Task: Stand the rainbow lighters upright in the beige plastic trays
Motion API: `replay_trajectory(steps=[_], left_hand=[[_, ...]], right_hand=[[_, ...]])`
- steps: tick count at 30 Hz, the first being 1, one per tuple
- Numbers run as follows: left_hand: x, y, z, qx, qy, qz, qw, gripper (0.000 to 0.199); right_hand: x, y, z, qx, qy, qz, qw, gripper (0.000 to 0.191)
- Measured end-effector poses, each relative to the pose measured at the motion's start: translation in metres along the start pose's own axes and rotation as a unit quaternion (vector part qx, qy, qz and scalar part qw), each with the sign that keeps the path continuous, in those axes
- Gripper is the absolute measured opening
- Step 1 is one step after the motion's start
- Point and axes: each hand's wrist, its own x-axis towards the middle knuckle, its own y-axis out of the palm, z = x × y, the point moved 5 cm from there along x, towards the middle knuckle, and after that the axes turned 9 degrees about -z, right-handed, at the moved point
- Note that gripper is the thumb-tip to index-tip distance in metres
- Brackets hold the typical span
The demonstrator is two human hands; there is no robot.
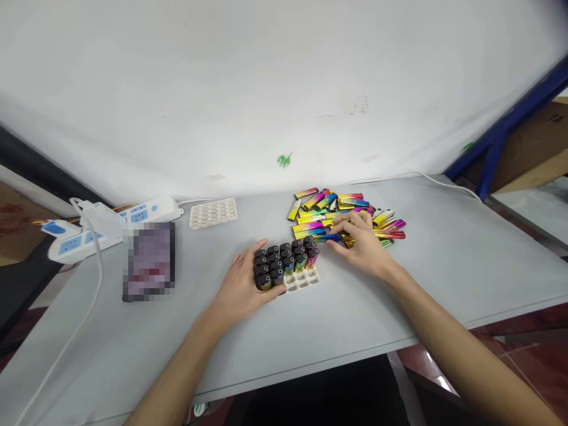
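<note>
A white tray with oval holes [304, 281] stands in front of me. Several shiny, coloured flat tubes with black tops [276, 260] are upright in it, while holes along its near right side hold nothing. My left hand [244, 275] is wrapped around the tray's left end, thumb at the near edge and fingers at the far one. To the right, my right hand [359, 242] reaches into a loose pile of glossy rainbow tubes [310, 218]. Its thumb and fingers close about a blue-and-gold tube [327, 238] at the pile's near side; the fingers partly hide it.
A second white holed tray [213, 213] lies near the wall. Power strips [146, 212] with plugs and a white cable [98, 278] occupy the left side, beside a dark-edged, pixelated flat object [151, 260]. A blue metal frame [492, 160] stands at right.
</note>
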Motion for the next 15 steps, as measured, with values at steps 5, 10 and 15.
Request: replay_trajectory(steps=[5,10,15], left_hand=[[0.000,-0.001,0.002,-0.003,-0.012,0.001,1.000,0.094],[0.000,-0.001,0.003,-0.008,-0.020,-0.003,1.000,0.096],[-0.001,-0.003,0.001,-0.003,-0.021,-0.003,1.000,0.094]], right_hand=[[0.001,-0.008,-0.005,0.302,0.193,-0.013,0.933,0.023],[-0.007,0.001,-0.003,0.429,0.271,-0.019,0.861,0.021],[-0.010,0.014,0.000,0.477,0.306,0.013,0.824,0.028]])
